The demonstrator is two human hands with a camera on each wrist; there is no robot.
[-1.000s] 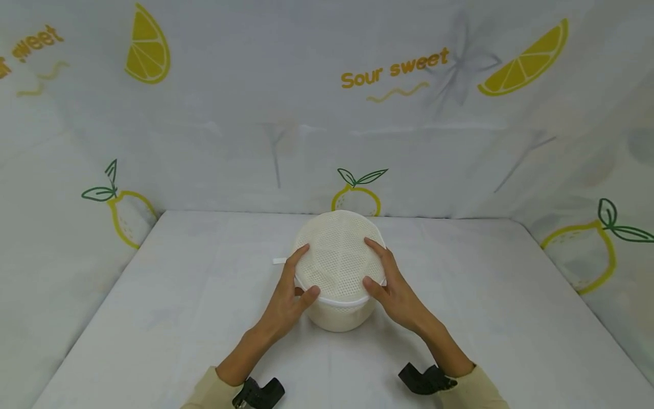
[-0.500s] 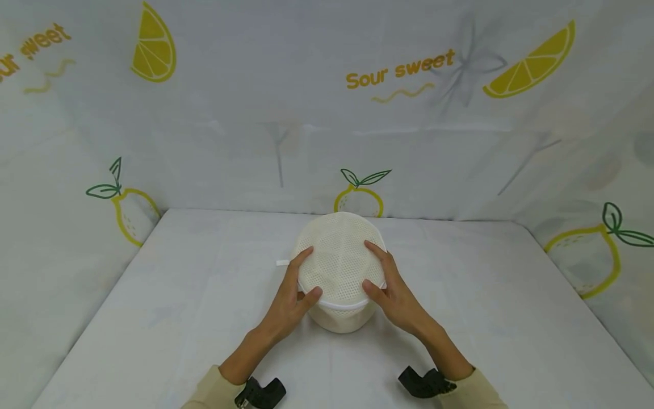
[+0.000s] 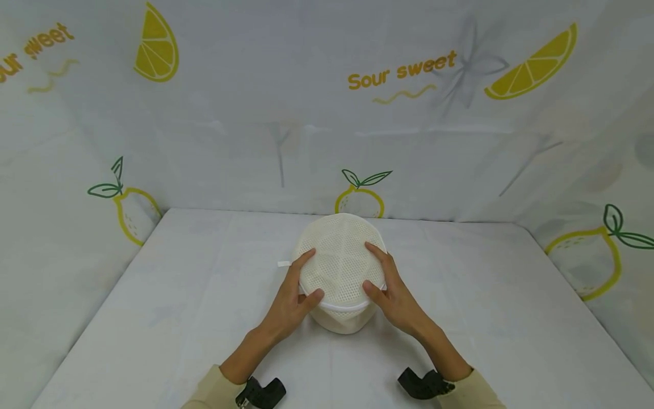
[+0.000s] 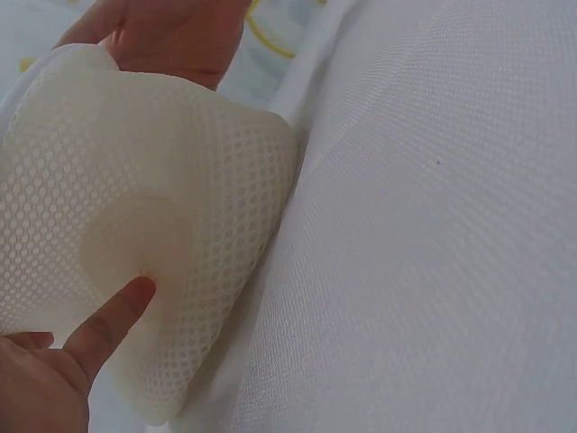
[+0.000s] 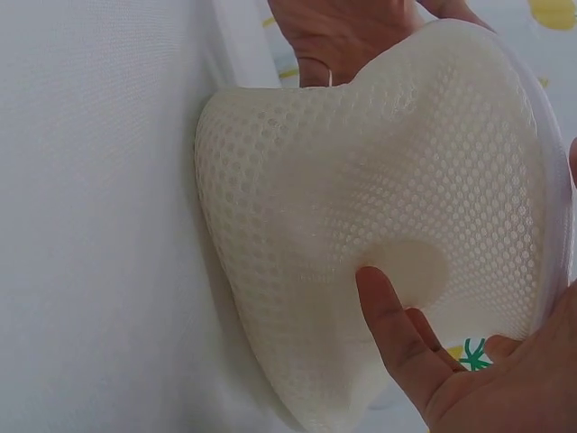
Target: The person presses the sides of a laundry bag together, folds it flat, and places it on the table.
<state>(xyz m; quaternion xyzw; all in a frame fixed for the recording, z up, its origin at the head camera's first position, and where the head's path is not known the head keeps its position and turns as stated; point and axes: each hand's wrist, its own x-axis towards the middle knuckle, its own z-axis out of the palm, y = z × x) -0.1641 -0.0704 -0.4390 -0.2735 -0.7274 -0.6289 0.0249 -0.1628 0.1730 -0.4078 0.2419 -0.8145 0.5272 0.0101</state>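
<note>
A round, cream mesh laundry bag (image 3: 341,264) with a white rim stands on the table in the middle of the head view. My left hand (image 3: 290,300) grips its left side, thumb over the front of the rim and index finger up on the mesh top. Opposite, my right hand (image 3: 401,298) holds the right side in much the same way. Both wrist views show fingers pressing into the mesh wall (image 4: 243,180), which sags and dents. A darker round patch (image 5: 410,266) shows through the mesh. A small white tab (image 3: 283,263) sticks out at the left.
White cloth covers the table (image 3: 168,318), whose far edge meets a hanging lemon-print curtain (image 3: 245,102). Black wrist cameras (image 3: 260,392) sit at both cuffs.
The bag's lower wall looks slightly more squeezed in between my hands. The whole head view has shifted a little; both hands keep their hold on the bag.
</note>
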